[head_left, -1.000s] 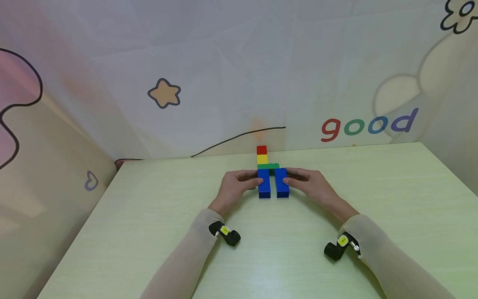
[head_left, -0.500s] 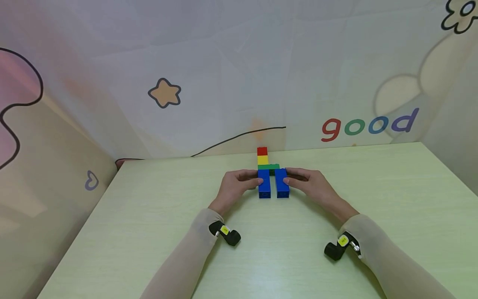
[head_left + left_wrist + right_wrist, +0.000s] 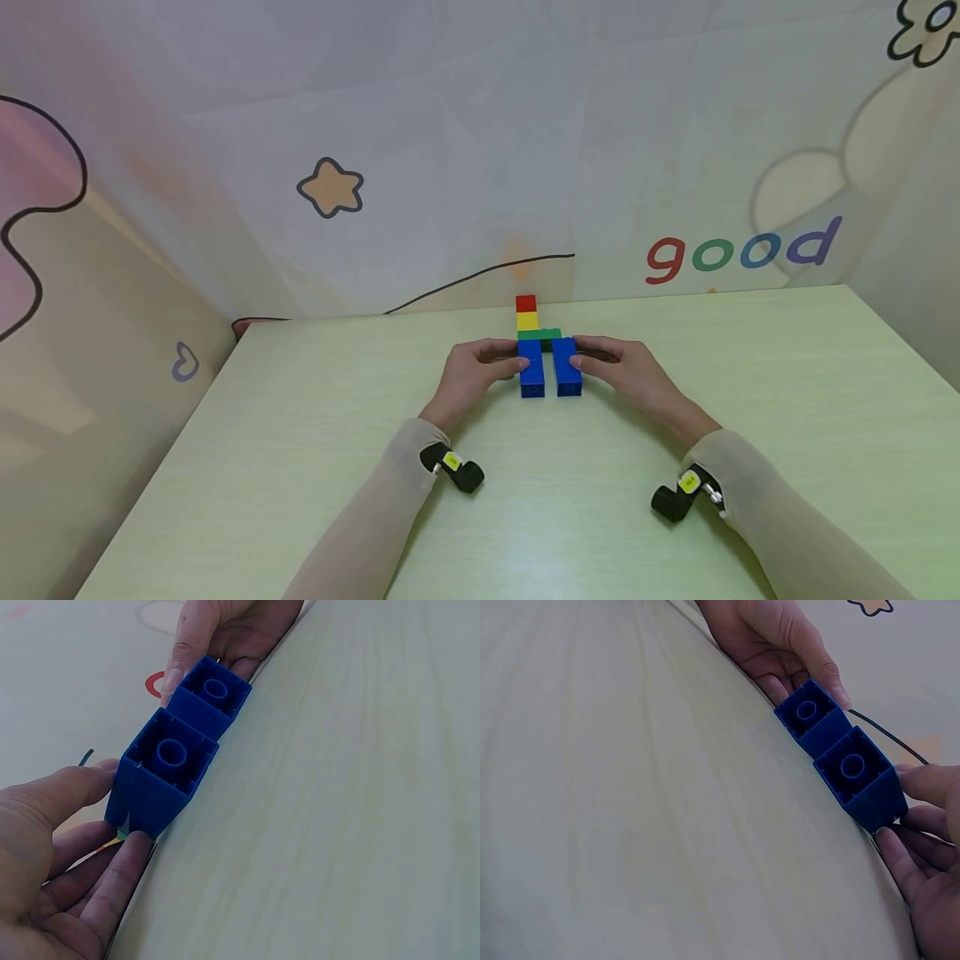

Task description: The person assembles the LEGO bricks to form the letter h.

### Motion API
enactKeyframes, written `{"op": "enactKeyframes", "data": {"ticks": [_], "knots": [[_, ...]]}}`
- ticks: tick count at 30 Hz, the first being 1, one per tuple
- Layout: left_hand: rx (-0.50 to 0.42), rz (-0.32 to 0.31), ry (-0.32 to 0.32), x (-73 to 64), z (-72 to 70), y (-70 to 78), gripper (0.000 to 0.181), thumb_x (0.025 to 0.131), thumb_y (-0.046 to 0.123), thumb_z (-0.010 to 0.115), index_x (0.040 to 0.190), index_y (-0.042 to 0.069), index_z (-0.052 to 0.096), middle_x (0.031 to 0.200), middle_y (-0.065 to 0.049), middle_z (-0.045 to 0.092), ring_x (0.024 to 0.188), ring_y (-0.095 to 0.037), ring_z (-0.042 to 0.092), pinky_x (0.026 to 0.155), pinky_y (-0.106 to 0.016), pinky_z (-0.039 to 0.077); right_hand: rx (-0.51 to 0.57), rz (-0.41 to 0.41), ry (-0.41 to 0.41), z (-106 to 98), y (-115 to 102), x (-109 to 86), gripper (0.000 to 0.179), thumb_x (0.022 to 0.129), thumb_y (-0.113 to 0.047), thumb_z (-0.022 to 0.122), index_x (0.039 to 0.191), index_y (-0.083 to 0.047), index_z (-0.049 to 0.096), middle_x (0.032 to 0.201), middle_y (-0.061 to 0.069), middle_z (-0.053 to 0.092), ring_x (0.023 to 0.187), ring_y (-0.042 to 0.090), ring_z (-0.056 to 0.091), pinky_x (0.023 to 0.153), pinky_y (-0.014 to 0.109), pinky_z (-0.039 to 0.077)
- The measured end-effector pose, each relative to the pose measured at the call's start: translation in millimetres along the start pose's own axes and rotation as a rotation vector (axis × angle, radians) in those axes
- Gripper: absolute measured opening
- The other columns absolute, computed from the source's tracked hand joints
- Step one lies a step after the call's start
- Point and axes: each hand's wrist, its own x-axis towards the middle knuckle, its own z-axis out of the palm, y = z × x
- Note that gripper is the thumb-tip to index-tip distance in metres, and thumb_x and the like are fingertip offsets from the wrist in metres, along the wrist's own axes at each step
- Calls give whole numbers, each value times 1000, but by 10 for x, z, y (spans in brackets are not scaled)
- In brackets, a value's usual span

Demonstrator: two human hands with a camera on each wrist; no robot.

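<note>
Centred on the table lies a toy building-block assembly, with two long blue blocks side by side. My left hand (image 3: 480, 367) pinches the left blue block (image 3: 533, 378) between thumb and fingers. The right blue block (image 3: 568, 378) is gripped the same way by my right hand (image 3: 622, 367). Hollow undersides with a round tube face me, as the blue block end (image 3: 171, 754) in the left wrist view shows. Beyond them sit a green block (image 3: 540, 334), a yellow block (image 3: 527, 321) and a red block (image 3: 526, 303) in line. Both hands partly cover the blue blocks' outer sides.
The pale wooden table (image 3: 540, 500) runs back to a printed cloth wall (image 3: 480, 167), which stands close behind the red block. Each wrist carries a small black camera, the left camera (image 3: 452, 468) and the right camera (image 3: 686, 493).
Almost nothing differs. The red and yellow end dipped very slightly early on; both hands keep their grip on the blue blocks in the same place.
</note>
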Motion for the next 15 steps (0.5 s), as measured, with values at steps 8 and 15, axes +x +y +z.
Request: {"op": "enactKeyframes", "data": {"ticks": [8, 15], "knots": [[3, -13, -20, 2, -27, 19, 43, 97, 33, 81, 134, 12, 74, 123, -1, 76, 106, -20, 74, 105, -41, 54, 31, 20, 7, -4, 25, 18, 60, 107, -39, 66, 156, -8, 53, 156, 18, 53, 147, 41, 45, 116, 56, 42], [35, -42, -32, 12, -94, 78, 52, 97, 41, 79, 141, 15, 69, 132, 0, 71, 108, -20, 73, 106, -44, 54, 58, 57, -26, -38, -53, 47, 64, 107, -46, 63, 159, -10, 50, 158, 17, 52, 144, 39, 49, 118, 59, 40]]}}
